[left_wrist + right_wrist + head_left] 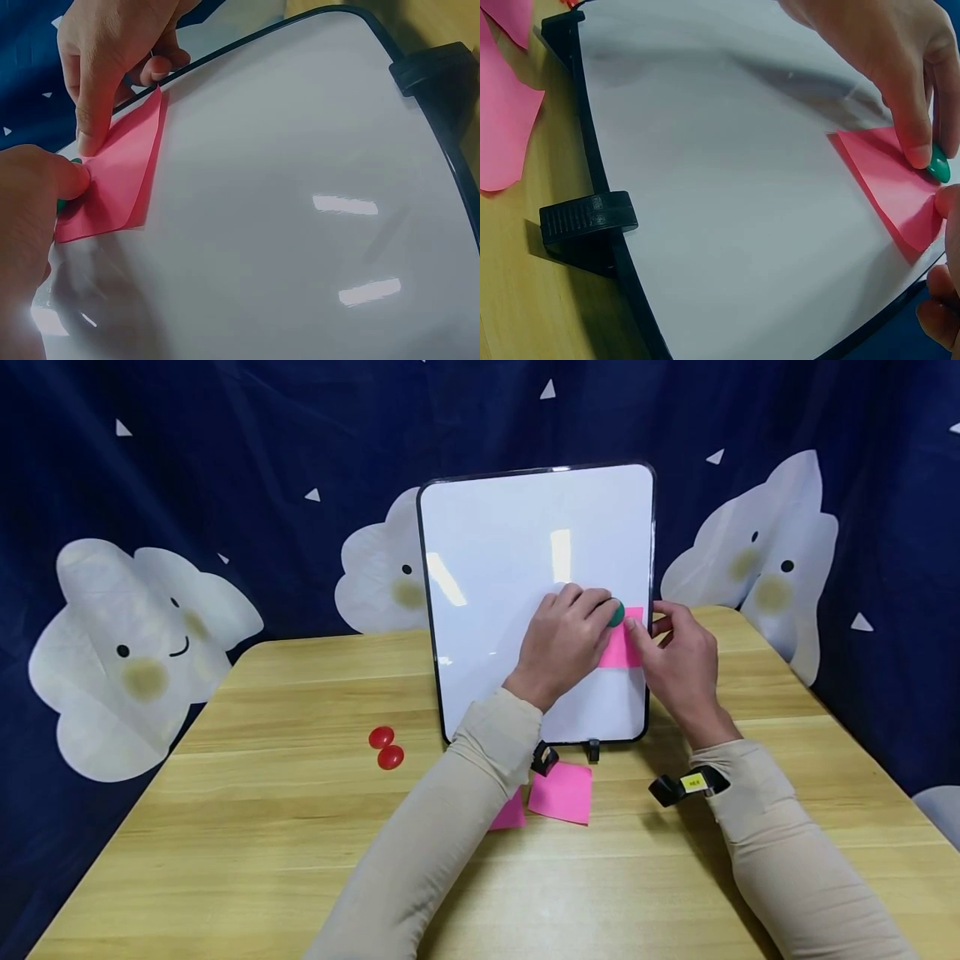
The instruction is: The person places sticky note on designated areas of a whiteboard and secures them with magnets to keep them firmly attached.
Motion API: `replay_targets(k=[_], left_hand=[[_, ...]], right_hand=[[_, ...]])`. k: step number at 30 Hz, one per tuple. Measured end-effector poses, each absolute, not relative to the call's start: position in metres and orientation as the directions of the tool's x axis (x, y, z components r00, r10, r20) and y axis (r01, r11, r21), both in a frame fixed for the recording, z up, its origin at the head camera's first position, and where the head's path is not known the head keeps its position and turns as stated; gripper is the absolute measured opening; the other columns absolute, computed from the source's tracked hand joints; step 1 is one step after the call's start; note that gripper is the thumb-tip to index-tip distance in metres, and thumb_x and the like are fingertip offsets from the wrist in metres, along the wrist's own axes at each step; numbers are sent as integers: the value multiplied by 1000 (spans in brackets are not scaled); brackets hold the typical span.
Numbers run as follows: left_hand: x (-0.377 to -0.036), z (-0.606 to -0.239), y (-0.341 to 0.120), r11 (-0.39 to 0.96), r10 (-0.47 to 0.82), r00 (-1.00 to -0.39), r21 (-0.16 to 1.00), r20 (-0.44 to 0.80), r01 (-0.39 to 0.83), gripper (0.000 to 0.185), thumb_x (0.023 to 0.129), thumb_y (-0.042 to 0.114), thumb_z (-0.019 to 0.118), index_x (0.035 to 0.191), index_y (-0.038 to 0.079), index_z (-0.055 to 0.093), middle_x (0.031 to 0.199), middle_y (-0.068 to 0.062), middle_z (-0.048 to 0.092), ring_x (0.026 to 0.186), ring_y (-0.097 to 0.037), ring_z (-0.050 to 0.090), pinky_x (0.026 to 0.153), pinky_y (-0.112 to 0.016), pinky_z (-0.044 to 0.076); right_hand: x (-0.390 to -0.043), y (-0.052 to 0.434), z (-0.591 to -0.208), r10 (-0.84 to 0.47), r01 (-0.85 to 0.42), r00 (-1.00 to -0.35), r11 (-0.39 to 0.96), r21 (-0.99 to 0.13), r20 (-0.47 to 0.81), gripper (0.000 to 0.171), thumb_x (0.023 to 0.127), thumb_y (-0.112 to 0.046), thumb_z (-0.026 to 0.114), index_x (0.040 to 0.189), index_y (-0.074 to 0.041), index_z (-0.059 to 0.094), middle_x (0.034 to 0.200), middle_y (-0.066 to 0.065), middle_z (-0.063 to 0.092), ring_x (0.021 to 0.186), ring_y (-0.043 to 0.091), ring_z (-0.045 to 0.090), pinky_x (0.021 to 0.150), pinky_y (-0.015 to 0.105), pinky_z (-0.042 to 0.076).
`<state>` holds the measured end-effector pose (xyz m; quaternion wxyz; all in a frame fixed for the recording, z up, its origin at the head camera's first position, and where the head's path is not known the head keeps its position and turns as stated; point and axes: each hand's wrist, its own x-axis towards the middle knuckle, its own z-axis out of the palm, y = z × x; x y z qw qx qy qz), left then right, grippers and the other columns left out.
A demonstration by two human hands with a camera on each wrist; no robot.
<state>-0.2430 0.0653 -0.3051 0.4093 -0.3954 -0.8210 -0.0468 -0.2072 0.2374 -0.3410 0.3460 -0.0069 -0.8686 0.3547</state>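
A white board with a black frame stands on the table. Near its right edge a pink sticky note lies against the surface, its lower edge lifting away in the wrist views. My left hand pinches a round green magnet between thumb and fingers at the note's upper part. On the note's right side rests the thumb of my right hand, while its other fingers curl round the board's edge, holding note and edge together.
Two red round magnets lie left of the board. In front of it are more pink notes, one partly hidden by my left sleeve. Black stand feet support the board's bottom edge. Behind hangs a dark blue curtain with clouds.
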Motion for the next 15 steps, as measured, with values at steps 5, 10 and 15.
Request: replay_targets(k=[5, 10, 15], left_hand=[[-243, -305, 66, 688, 609, -345, -258, 715, 678, 29, 99, 28, 61, 121, 14, 74, 122, 0, 68, 106, -18, 60, 85, -29, 50], [-243, -305, 67, 697, 608, -337, -280, 719, 660, 27, 99, 27, 62, 121, 16, 74, 121, 1, 68, 105, -17, 60, 83, -29, 50], [-244, -305, 67, 698, 611, -339, -285, 715, 657, 27, 99, 26, 61, 121, 16, 74, 121, 1, 69, 105, -18, 61, 83, -29, 50]], right_hand=[[-206, 237, -341, 253, -232, -763, 751, -618, 594, 52, 98, -36, 65, 134, 1, 57, 101, 19, 65, 83, 32, 57, 65, 33, 42], [-206, 237, -340, 253, -229, -768, 749, -622, 588, 51, 98, -35, 65, 134, 1, 56, 102, 19, 64, 84, 31, 57, 66, 33, 43], [-206, 237, -339, 252, -227, -771, 749, -622, 584, 51, 98, -34, 65, 134, 1, 56, 101, 19, 64, 83, 28, 55, 66, 34, 43]])
